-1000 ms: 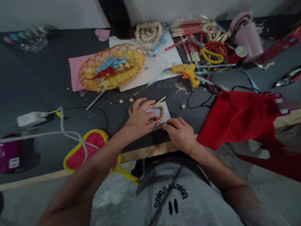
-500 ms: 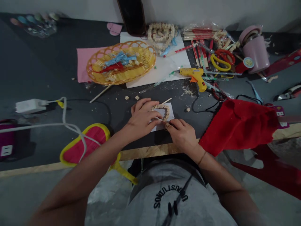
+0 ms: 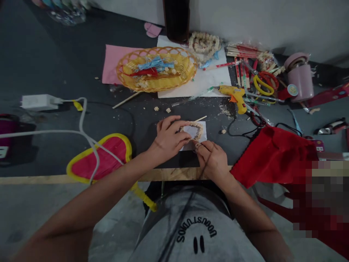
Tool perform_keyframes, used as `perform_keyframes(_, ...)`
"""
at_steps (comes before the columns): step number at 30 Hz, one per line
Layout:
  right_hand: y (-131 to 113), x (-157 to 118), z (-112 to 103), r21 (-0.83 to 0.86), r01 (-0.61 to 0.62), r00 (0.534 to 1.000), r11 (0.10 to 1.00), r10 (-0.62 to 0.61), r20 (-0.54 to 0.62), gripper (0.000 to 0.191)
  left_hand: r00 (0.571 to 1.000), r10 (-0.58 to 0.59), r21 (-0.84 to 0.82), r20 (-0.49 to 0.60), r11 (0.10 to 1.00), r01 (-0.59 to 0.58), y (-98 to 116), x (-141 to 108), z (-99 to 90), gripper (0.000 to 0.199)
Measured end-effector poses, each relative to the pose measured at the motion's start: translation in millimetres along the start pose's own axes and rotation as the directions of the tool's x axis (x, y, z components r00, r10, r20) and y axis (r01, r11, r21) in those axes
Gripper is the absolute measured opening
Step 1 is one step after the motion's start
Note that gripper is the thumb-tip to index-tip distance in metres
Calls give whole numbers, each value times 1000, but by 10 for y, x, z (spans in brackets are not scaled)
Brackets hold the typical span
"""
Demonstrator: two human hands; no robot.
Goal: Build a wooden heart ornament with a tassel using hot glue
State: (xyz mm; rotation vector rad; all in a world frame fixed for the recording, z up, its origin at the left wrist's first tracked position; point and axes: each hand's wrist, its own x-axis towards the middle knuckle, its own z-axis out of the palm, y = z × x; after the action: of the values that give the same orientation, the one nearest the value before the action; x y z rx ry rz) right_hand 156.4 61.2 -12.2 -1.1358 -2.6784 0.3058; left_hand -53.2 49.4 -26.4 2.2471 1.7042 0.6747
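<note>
Head view, looking down on a dark grey tabletop (image 3: 68, 72) with a pale wooden front edge (image 3: 174, 174), showed two bare hands near each other above a small white paper square (image 3: 188, 146). On this paper lay a rounded loop of small, pale, bead-like pieces (image 3: 201, 131), its left side partly covered. The left hand (image 3: 170, 138) arched over that side, fingers spread; whether its thumb and forefinger pinched the loop could not be told. The right hand (image 3: 214, 158) stood at the paper's lower right corner, thumb and fingers drawn together just below the loop; whether anything lay between them could not be told. A thin pale stick (image 3: 201, 118) projected beyond the paper's upper edge.

Farther back, an oval yellow woven basket (image 3: 133, 82) held blue and red tassels (image 3: 154, 63). To its right, a yellow hot-glue gun with an orange trigger (image 3: 231, 95) lay near scissors with yellow handles (image 3: 263, 85). A bright red cloth with a jagged edge (image 3: 275, 156) overhung the table's front at right. At left, a pale grey cable (image 3: 84, 123) crossed a flat, deep-pink shape with a fuzzy yellow border (image 3: 106, 160).
</note>
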Motion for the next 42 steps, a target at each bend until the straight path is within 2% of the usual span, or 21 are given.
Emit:
perform_keyframes(4, -17, 4, 4, 1, -30, 999, 1000, 30, 34, 21, 998, 49, 27, -40, 998, -48, 0, -29, -19, 11)
perform_keyframes(8, -4, -5, 1, 20, -23, 999, 1000, 22, 37, 25, 980, 170, 142, -104, 978, -155, 70, -107, -89, 20)
perform_keyframes(10, 2, -7, -1, 36, -18, 1000, 999, 17, 24, 28, 979, 190, 178, -72, 968, -175, 104, -156, -124, 24)
perform_keyframes(14, 12, -5, 11, 79, -15, 1000, 997, 15, -9, 25, 989, 148, 175, 1, 974, -146, 117, -224, -151, 28)
perform_keyframes(18, 49, -27, 43, 203, -41, 994, 978, 61, -94, 24, 989, 145, 133, 17, 980, -146, 101, -240, -149, 24)
perform_keyframes(22, 80, -52, 66, 233, -104, 972, 967, 149, -183, 23, 978, 206, 216, -15, 956, -198, 83, -227, -140, 30)
perform_keyframes(26, 66, -28, 81, 179, -133, 972, 975, 164, -169, 24, 956, 287, 247, -55, 932, -265, 52, -208, -107, 32)
perform_keyframes(30, 57, 0, 100, 177, -128, 970, 976, 160, -183, 23, 956, 289, 187, -46, 943, -276, 37, -211, -81, 38)
perform_keyframes(34, 61, 0, 108, 189, -138, 971, 972, 170, -167, 23, 948, 317, 205, -20, 930, -306, 41, -222, -81, 37)
perform_keyframes(39, 64, 11, 90, 179, -143, 975, 973, 170, -147, 24, 960, 280, 179, 11, 944, -278, 50, -238, -69, 39)
perform_keyframes(42, 99, 46, 48, 149, -143, 983, 978, 158, -92, 22, 968, 251, 134, 7, 959, -250, 47, -237, -65, 38)
